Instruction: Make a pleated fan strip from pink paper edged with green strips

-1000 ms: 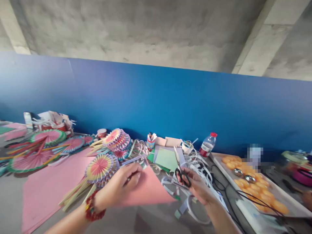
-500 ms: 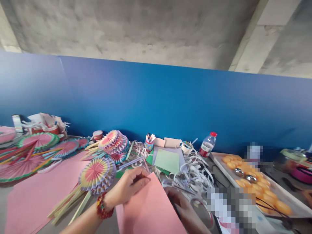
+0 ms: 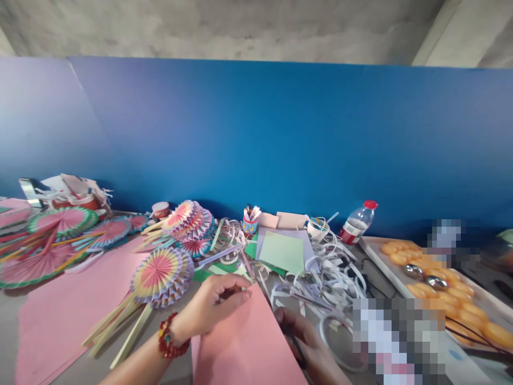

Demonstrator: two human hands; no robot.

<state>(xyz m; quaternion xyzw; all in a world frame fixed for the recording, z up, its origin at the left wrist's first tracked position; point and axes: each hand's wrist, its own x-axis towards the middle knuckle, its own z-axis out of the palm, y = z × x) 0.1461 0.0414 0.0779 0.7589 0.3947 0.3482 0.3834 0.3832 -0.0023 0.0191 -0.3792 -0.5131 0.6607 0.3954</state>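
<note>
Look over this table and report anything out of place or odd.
Loose pale paper strips sprawl in a tangle beyond the right hand, the untidiest spot. Oddest are two shiny silvery objects among the orange pieces in the tray, unlike everything around them. I see no spill.

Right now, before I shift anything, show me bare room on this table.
Bare table shows at the far left, bordered by the green-edged fan and the large pink sheets; a smaller gap lies between the pale fan sticks and the left forearm. It is crowded right of the held pink paper: curled strips, then the tray.
</note>
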